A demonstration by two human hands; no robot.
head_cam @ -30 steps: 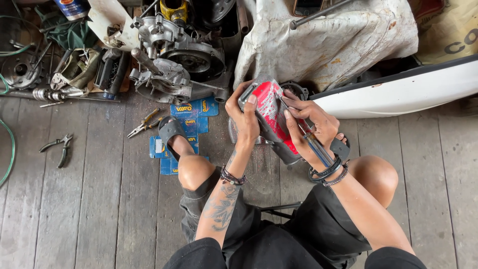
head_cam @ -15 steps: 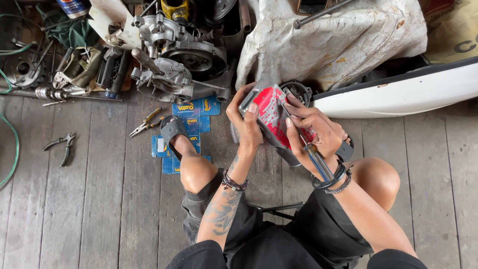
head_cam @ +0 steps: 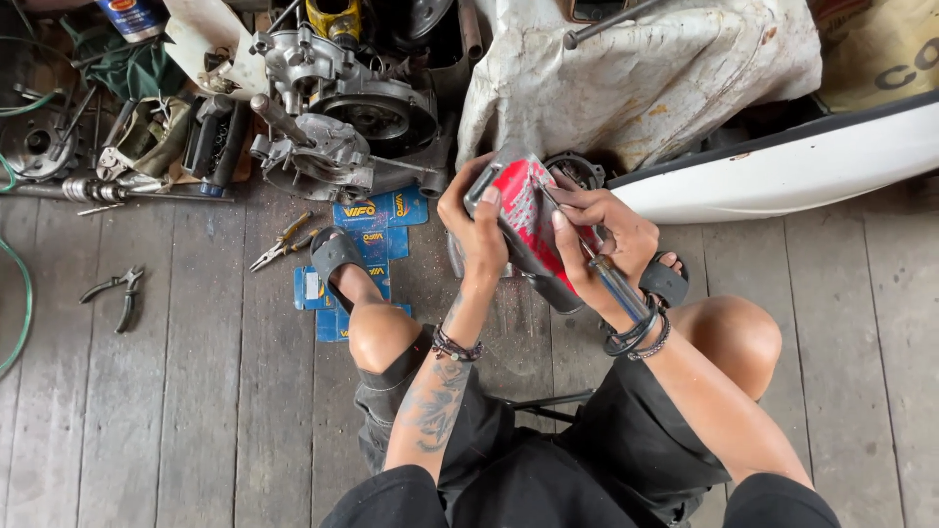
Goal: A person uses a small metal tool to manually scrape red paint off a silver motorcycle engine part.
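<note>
I sit on a low stool over a grey plank floor. My left hand [head_cam: 476,227] grips the upper left side of a red and grey light housing [head_cam: 528,223] held in front of my knees. My right hand [head_cam: 597,240] wraps the housing's right side and also holds a screwdriver [head_cam: 608,279] with a clear handle, its shaft laid across the red lens. Both wrists wear dark bracelets. My sandalled left foot [head_cam: 337,259] rests on blue cardboard packets [head_cam: 377,230].
Engine casings [head_cam: 337,117] and metal parts lie at the back left. Two pliers [head_cam: 117,293] [head_cam: 284,240] lie on the planks. A stained white cloth [head_cam: 636,68] covers something behind, beside a white body panel [head_cam: 782,176]. A green hose [head_cam: 15,293] curves at the left edge.
Both hands with the housing have shifted slightly; the screwdriver stays laid across the lens. Nothing was picked up or let go.
</note>
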